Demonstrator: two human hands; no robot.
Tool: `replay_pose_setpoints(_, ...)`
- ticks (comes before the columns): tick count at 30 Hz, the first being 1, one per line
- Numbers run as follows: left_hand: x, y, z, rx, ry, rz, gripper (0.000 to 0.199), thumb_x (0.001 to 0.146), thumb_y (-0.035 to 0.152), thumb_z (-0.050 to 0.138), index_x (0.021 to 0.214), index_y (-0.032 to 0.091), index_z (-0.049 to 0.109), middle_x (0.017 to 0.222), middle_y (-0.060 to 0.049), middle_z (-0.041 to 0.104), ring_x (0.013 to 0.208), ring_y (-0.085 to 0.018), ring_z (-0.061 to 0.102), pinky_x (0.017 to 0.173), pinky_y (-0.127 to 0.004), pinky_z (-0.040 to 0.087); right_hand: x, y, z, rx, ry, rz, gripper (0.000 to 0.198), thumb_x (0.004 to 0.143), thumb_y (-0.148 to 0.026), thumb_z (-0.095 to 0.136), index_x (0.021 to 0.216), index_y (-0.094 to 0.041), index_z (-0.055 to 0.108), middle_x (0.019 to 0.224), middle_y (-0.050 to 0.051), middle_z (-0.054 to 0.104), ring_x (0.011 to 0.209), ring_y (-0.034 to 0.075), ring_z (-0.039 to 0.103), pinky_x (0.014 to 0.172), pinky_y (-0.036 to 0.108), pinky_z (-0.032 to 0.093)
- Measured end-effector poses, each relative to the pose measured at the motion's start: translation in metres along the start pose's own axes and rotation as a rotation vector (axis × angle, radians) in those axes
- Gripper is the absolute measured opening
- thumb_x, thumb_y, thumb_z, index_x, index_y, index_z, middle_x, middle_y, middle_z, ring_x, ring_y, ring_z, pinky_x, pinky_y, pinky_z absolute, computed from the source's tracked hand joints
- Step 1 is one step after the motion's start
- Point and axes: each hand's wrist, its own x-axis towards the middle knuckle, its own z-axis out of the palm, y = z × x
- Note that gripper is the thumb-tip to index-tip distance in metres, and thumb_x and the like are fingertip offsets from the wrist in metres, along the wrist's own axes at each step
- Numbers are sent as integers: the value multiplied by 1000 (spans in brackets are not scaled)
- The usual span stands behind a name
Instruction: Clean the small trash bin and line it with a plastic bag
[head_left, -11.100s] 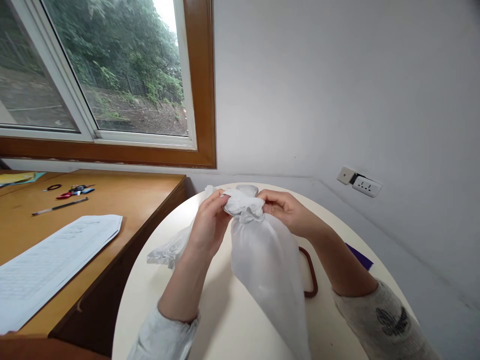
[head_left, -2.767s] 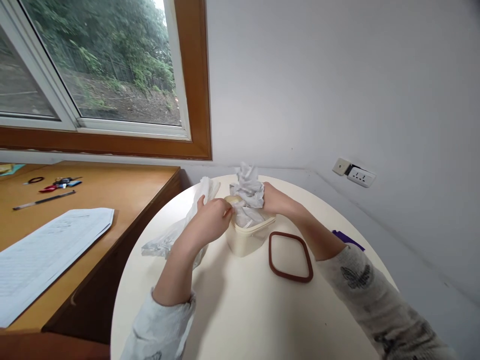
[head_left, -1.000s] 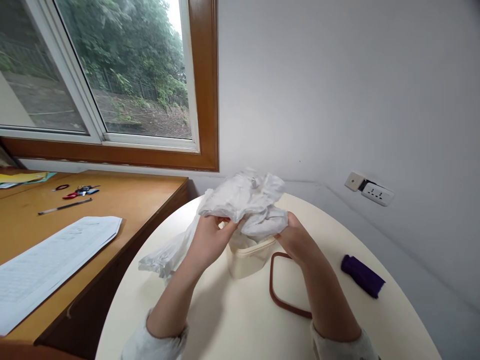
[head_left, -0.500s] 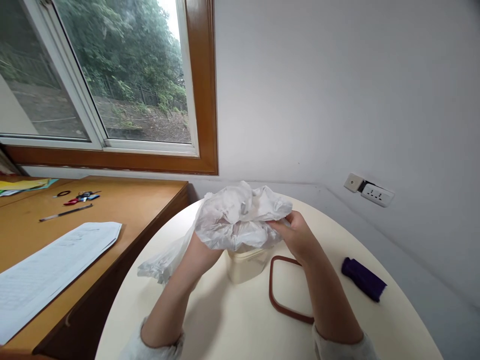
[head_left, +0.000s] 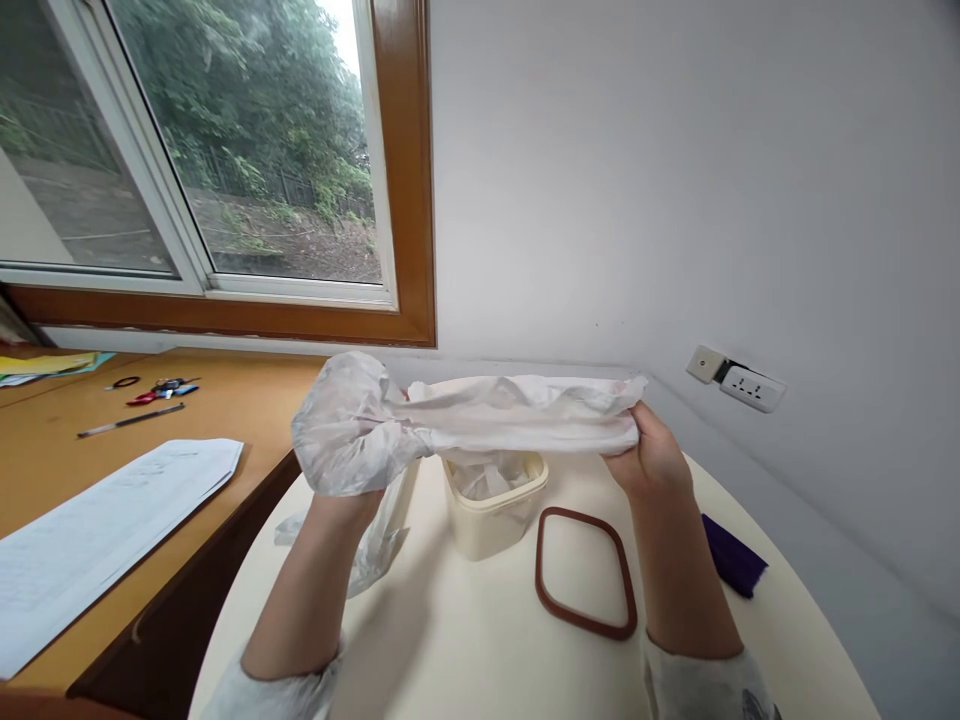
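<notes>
A thin white plastic bag [head_left: 517, 415] stretches sideways between my two hands, above the table. My left hand [head_left: 351, 508] is closed around its bunched left part, where the plastic puffs out over the fingers and hides most of them. At the right end, my right hand [head_left: 654, 462] grips the bag's edge between thumb and fingers. Under the bag stands a small cream plastic bin [head_left: 487, 525], with crumpled white plastic visible inside it. A brown rounded-square ring [head_left: 551, 605] lies flat on the table, between the bin and my right forearm.
The round cream table [head_left: 480, 660] carries a dark purple roll [head_left: 735, 556] beyond my right forearm. To the left, a wooden desk [head_left: 255, 390] holds papers [head_left: 127, 535], a pen [head_left: 131, 421] and keys [head_left: 166, 390]. A power socket [head_left: 752, 387] is on the wall.
The bag has gone from a bunched heap over the bin to a long stretched strip. My left hand has moved left, my right hand right. The bin's opening and whole ring now show.
</notes>
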Motion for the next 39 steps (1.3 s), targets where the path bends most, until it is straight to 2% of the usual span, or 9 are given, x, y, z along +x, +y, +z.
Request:
replay_pose_setpoints(4,0,1,-1,-452,66,3,23,53,29,74,58,22,53,49,3,53,67,-20,60,60,-31,50,0,-5,-1,75,50,20,20,73,-33,60,86,-18,64,91,3,68,97,21,60,85,35,48)
replay_pose_setpoints(8,2,6,-8,-562,-31,-62,23,51,15,74,68,22,60,62,0,62,78,-23,63,63,-31,51,-3,-10,-3,32,93,11,20,72,-34,62,84,-19,65,91,3,68,95,22,61,79,32,49)
replay_pose_setpoints(16,0,25,-34,-667,-4,-246,30,69,36,55,88,14,64,83,-6,63,77,-21,59,66,-30,52,-16,-17,8,-277,-16,28,26,71,-39,63,87,-18,66,78,4,68,74,20,62,64,29,47)
replay_pose_setpoints(21,-10,26,-29,-317,-278,-78,58,72,60,54,115,21,55,110,-11,57,103,-29,52,91,-42,43,-28,-20,26,-407,-151,138,24,74,-41,61,82,-18,64,63,0,60,59,14,55,52,24,40)
replay_pose_setpoints(24,-21,27,-15,35,-527,-54,72,67,45,68,132,33,38,125,-8,49,111,-29,48,93,-41,41,-34,-22,35,-482,-260,158,19,76,-37,60,75,-18,62,60,-2,54,55,11,49,50,22,37)
replay_pose_setpoints(27,-31,29,7,289,-596,-66,89,60,30,74,136,35,27,120,-7,51,98,-24,53,81,-36,45,-40,-23,39,-525,-426,190,15,76,-33,60,77,-18,63,67,-2,56,58,9,49,52,20,37)
replay_pose_setpoints(31,-32,25,29,483,-599,-70,30,71,15,50,98,24,58,77,2,57,66,-15,50,60,-27,40,-46,-24,40,-503,-590,210,14,77,-30,58,85,-20,64,78,0,60,61,10,52,53,20,40)
replay_pose_setpoints(34,-24,18,30,426,-506,-110,16,69,9,40,68,19,53,63,4,49,58,-12,44,52,-23,33,-45,-24,41,-528,-474,165,22,76,-31,60,96,-22,60,79,0,59,66,11,54,59,24,44)
replay_pose_setpoints(39,-10,7,20,-70,-121,-274,5,70,18,51,73,17,56,60,3,52,55,-12,50,53,-23,39,-41,-22,43,-647,-18,-238,40,70,-27,66,108,-24,53,96,2,54,91,14,52,78,28,43)
